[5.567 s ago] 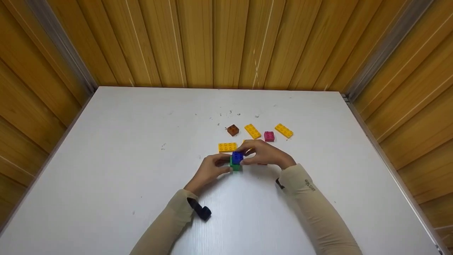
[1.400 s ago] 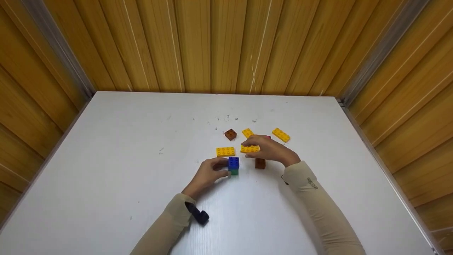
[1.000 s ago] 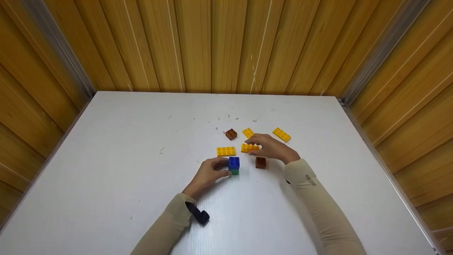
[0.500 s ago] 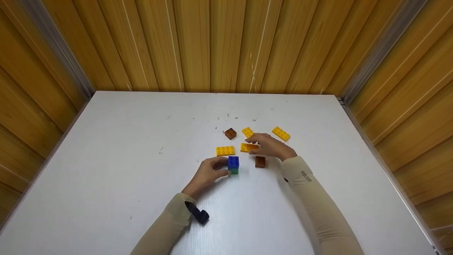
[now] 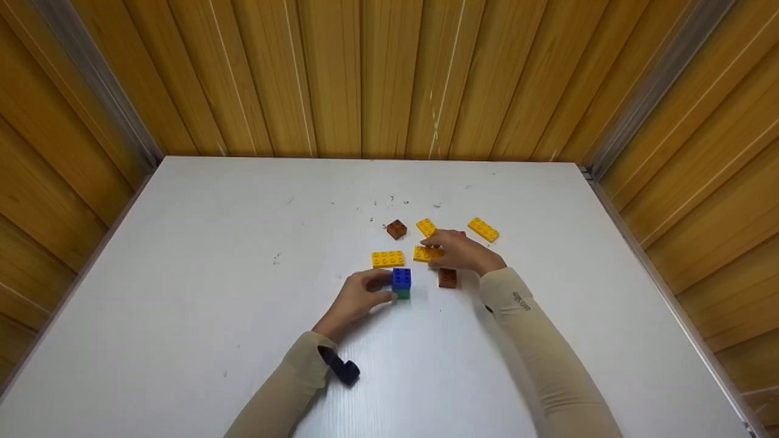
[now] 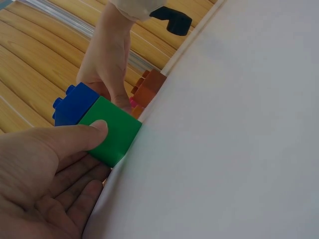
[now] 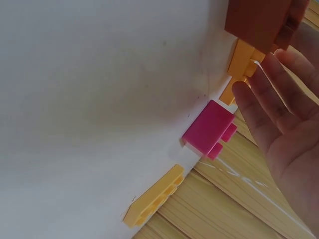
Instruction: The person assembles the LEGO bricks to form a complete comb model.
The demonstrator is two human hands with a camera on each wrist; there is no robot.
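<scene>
In the head view my left hand [image 5: 355, 299] holds a two-brick stack upright on the table: a blue brick [image 5: 401, 277] on a green brick [image 5: 401, 294]. The left wrist view shows the thumb pressed on the green side, with the fingers behind. My right hand [image 5: 464, 250] hovers over a yellow 2x4 brick [image 5: 420, 253] and partly covers it. Its fingers look extended in the right wrist view, close to the bricks, and nothing is visibly gripped. Just in front of that hand sits a brown brick [image 5: 448, 278].
Another yellow brick [image 5: 387, 259] lies behind the stack. Farther back are a second brown brick [image 5: 397, 229], a partly covered yellow brick [image 5: 426, 227] and one more yellow brick [image 5: 483, 229]. A pink brick [image 7: 209, 128] is mostly hidden by my right hand in the head view.
My right hand has left the blue brick and moved right over the yellow brick, where it barely shifts. The blue brick now sits squarely on the green one. My left hand keeps its place.
</scene>
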